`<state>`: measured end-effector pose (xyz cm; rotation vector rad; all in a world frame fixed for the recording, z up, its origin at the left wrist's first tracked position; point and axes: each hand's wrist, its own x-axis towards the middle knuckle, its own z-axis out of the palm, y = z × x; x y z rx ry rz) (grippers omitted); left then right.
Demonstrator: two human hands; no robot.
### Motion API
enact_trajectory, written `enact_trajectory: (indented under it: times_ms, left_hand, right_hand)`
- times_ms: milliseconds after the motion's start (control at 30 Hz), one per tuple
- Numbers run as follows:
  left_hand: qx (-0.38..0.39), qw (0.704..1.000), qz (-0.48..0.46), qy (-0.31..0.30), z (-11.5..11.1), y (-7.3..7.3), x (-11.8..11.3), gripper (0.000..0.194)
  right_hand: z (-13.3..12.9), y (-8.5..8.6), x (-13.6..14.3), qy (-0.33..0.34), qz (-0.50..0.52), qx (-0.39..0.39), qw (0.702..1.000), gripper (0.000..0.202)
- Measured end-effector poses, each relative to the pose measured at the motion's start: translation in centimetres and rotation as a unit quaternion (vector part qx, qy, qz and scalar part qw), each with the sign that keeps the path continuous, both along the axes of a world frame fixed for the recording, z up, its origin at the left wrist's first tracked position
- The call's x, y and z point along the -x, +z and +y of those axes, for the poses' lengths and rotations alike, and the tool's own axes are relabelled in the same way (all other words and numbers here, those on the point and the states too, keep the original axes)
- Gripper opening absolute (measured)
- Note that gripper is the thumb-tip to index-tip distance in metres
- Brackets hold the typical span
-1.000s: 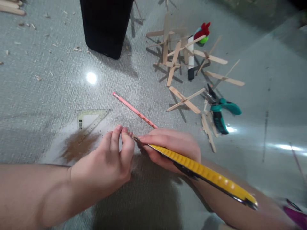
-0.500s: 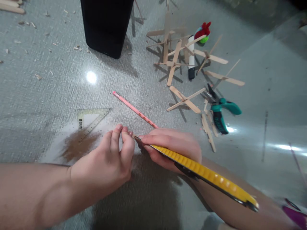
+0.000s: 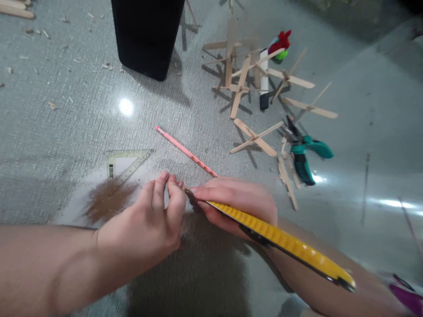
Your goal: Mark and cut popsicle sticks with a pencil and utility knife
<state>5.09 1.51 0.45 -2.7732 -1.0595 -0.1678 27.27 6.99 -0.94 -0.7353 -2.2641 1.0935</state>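
Note:
My right hand (image 3: 236, 202) is wrapped round a yellow utility knife (image 3: 280, 241), close to its blade end. The blade tip points left and meets a small piece of wood (image 3: 186, 188) that my left hand (image 3: 155, 211) pinches between its fingertips; most of that piece is hidden. Just beyond the hands lies a pink pencil (image 3: 187, 152), its near end beside my right hand. A clear set square (image 3: 124, 154) rests to the left, on white paper partly covered by brown powder (image 3: 109, 202).
Several crossed wooden sticks (image 3: 254, 137) stand at the upper right around a white marker (image 3: 264, 81) and a red toy (image 3: 280, 44). Teal-handled pliers (image 3: 302, 152) lie beside wood strips (image 3: 287, 182). A black object (image 3: 147, 39) stands at the back. Wood chips (image 3: 53, 105) are scattered at left.
The knife has shifted very slightly in my right hand's grip area, its rear end a touch left. My left hand and the other objects look the same.

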Motion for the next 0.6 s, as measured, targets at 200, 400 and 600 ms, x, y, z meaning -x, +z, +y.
enact_trajectory:
  times_ms: [200, 400, 600]
  left_hand:
    - [-0.001, 1.000, 0.001, 0.000, -0.10, 0.09, -0.02, 0.093]
    - [-0.001, 1.000, 0.005, -0.008, -0.20, -0.11, 0.05, 0.079]
    - [-0.012, 1.000, -0.002, -0.005, -0.11, -0.22, -0.13, 0.098]
  right_hand:
    - [0.01, 0.09, 0.16, 0.004, -0.002, 0.002, 1.000, 0.019]
    - [-0.20, 0.17, 0.39, -0.007, -0.017, -0.005, 1.000, 0.020]
    - [-0.04, 0.99, 0.66, -0.001, -0.051, -0.031, 0.998, 0.014]
